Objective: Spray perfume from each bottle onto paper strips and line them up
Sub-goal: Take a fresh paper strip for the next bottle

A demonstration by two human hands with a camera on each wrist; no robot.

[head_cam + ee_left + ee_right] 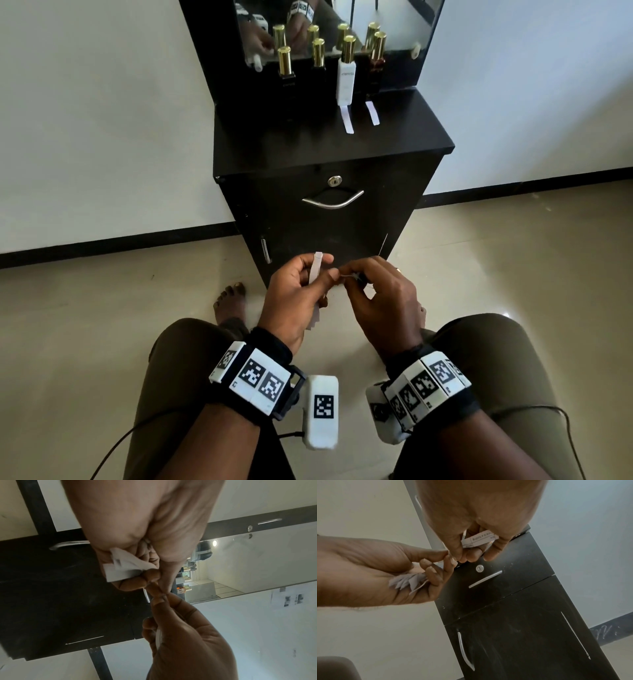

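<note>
My left hand [320, 274] grips a bundle of white paper strips [315, 269] in front of the cabinet; their lower ends fan out of the palm [409, 581]. My right hand [352, 277] meets the left fingertips and pinches one strip with printed text [479, 539]. Four gold-capped perfume bottles stand at the back of the cabinet top [274, 137]: two black ones [286, 70] [318, 54], a white one [345, 80] and a dark one [376, 61]. Two strips lie flat, one before the white bottle [347, 118] and one before the dark bottle [372, 113].
A mirror [404, 24] behind the bottles reflects them. The black cabinet has a drawer with a lock [334, 181] and a metal handle [332, 202]. I sit on the tiled floor, knees either side, a bare foot [231, 301] at the left.
</note>
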